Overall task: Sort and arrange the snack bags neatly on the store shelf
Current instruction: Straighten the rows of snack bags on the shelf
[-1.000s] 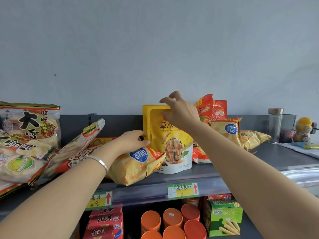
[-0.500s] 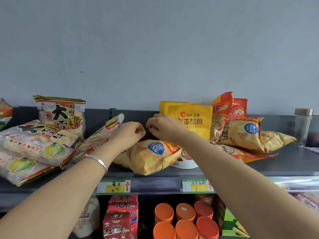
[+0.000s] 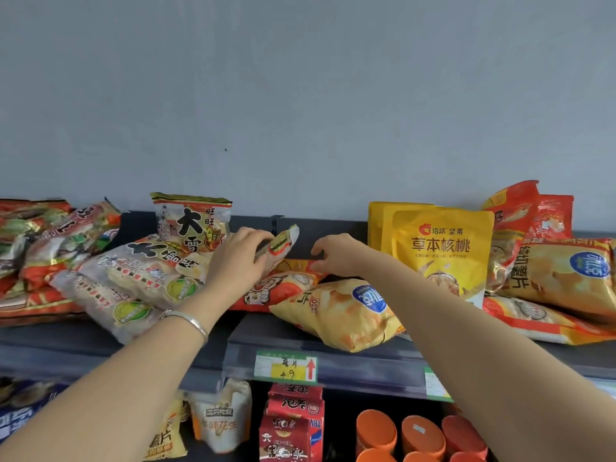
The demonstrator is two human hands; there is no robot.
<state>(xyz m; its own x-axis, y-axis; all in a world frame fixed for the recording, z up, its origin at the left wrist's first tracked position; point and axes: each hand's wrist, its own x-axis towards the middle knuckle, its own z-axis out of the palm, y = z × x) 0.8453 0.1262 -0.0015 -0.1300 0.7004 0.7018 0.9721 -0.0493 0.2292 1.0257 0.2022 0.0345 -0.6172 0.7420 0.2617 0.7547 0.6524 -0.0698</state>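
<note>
Our single head-worn view, facing forward and level with the grey metal store shelf (image 3: 333, 335), close at arm's reach

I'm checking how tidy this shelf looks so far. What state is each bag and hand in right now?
Left hand: gripping the top edge of a tilted rice cracker bag.
Right hand: open, fingers curled, holding nothing.
Yellow walnut pouch: upright.
Yellow chip bag: lying flat, overhanging the shelf edge.
Upright rice cracker bag: standing at the back.
Rice cracker pile: slumped, overlapping.
</note>
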